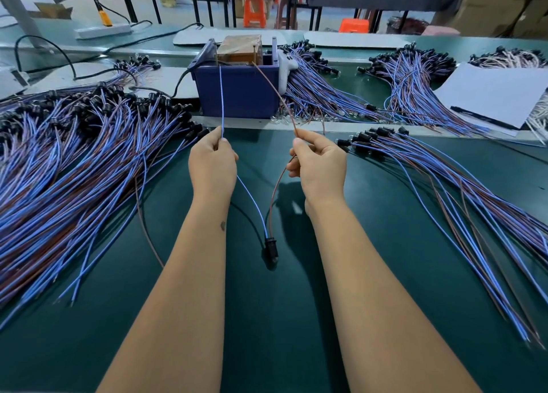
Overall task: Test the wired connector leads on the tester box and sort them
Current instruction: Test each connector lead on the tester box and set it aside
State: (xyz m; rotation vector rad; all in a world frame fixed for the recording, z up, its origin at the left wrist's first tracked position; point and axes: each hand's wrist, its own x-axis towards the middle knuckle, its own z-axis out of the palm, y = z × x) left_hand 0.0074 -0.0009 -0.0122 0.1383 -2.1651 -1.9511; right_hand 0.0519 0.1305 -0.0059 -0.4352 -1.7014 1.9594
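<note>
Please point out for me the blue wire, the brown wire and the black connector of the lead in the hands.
blue wire (221, 96): head view, stretch above left hand.
brown wire (274, 90): head view, stretch above right hand.
black connector (271, 246): head view, body.

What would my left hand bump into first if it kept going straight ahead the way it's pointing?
Probably the blue bin that holds the tester box. The left hand points up along the blue wire toward it, over bare green mat and a pale strip. Depth is uncertain from this one view.

White paper sheet (498, 93) far right on green table (267, 318) — orange stools (254, 11) behind, power strip (102, 31) back left.
</note>
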